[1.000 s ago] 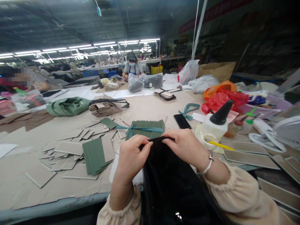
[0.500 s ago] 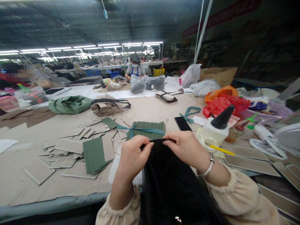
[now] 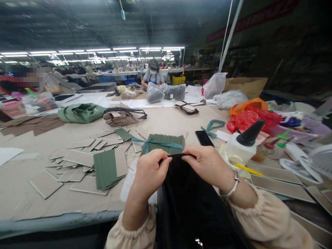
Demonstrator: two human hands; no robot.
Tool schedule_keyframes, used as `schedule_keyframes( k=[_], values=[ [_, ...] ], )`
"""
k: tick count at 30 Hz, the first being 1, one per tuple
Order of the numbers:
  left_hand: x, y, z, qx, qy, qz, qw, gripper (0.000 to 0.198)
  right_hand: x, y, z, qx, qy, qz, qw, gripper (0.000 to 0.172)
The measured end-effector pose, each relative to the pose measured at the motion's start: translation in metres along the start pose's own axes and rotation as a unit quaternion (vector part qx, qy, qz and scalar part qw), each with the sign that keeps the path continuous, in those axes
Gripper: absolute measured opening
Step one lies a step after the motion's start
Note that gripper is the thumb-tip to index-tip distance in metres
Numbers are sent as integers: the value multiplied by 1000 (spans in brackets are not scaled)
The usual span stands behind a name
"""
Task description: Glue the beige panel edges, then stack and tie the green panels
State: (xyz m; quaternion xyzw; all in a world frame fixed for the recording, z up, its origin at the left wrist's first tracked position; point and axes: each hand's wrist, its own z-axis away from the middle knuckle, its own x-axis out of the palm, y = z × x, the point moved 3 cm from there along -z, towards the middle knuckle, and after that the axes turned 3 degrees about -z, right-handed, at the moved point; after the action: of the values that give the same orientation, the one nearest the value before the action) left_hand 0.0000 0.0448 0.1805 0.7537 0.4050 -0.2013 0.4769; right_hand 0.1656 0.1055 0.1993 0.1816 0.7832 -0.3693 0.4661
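My left hand [image 3: 153, 169] and my right hand [image 3: 207, 166] each pinch a thin black strip [image 3: 176, 155], stretched level between thumbs and fingertips. Glossy black material [image 3: 189, 193] lies below it, toward my body; whether the strip is its upper edge I cannot tell. A small shiny metal piece [image 3: 198, 242] shows low on the material. Just beyond my fingers stands a row of thin green pieces [image 3: 168, 140], bound with a teal ribbon [image 3: 140, 140]. Left of my left hand, flat green pieces [image 3: 105, 169] overlap beside a loose pile of beige pieces [image 3: 79, 157].
Right of my right hand stand a white bottle [image 3: 245, 148] with a black nozzle, a yellow pen-like stick [image 3: 249, 169] and a white fan [image 3: 321, 155]. A phone [image 3: 204, 138] lies beyond it. Farther back are a green bag [image 3: 80, 113], red plastic [image 3: 256, 119] and a co-worker [image 3: 153, 74].
The whole view has shifted slightly, so the table and things on it appear a little farther right. Both hands keep the same pinch on the black strip.
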Motion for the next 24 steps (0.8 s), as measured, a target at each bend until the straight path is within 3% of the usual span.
schedule_keyframes(
  k=[11, 24],
  values=[
    [2, -2, 0, -9, 9, 6, 1000, 10, -1, -7, -2, -33, -11, 49, 998, 19],
    [-1, -2, 0, -24, -10, -1, 1000, 10, 0, -8, -14, -74, -34, 44, 996, 11]
  ],
)
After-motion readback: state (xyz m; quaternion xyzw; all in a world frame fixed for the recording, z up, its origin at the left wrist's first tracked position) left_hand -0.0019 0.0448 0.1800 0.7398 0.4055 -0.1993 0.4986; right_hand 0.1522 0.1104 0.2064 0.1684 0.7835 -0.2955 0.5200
